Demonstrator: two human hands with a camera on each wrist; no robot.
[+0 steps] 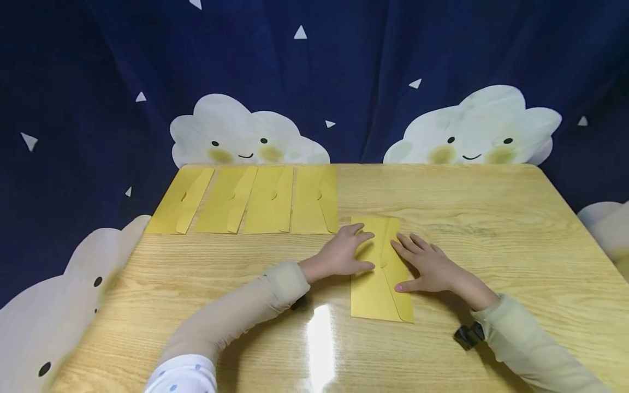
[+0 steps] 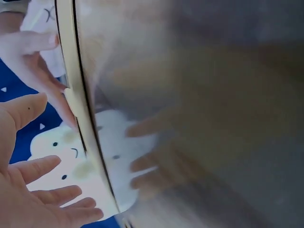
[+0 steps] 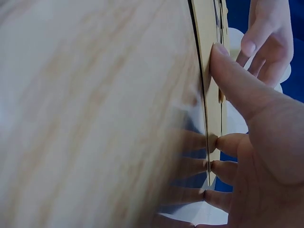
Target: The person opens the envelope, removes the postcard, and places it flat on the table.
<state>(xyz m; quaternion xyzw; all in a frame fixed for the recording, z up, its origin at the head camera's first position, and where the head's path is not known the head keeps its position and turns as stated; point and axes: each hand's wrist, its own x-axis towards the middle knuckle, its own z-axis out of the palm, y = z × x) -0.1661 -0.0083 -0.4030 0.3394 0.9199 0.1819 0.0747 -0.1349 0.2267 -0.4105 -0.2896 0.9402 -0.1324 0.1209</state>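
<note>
While the left grip (image 1: 345, 253) hovers wide, the right grip (image 1: 429, 267), also wide, touches the nearest envelope (image 1: 385, 273)

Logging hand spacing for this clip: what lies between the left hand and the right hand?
In the head view, part of the nearer yellow envelope lies between the left hand and right hand.

No text, label, brand or number can be read in any of the three views. The nearer yellow envelope (image 1: 375, 297) and the four yellow envelopes (image 1: 262, 202) in a row show no legible writing. The dark blue curtain (image 1: 363, 65) bears printed pictures only: smiling white clouds (image 1: 245, 128) and small white triangles (image 1: 301, 34).
</note>
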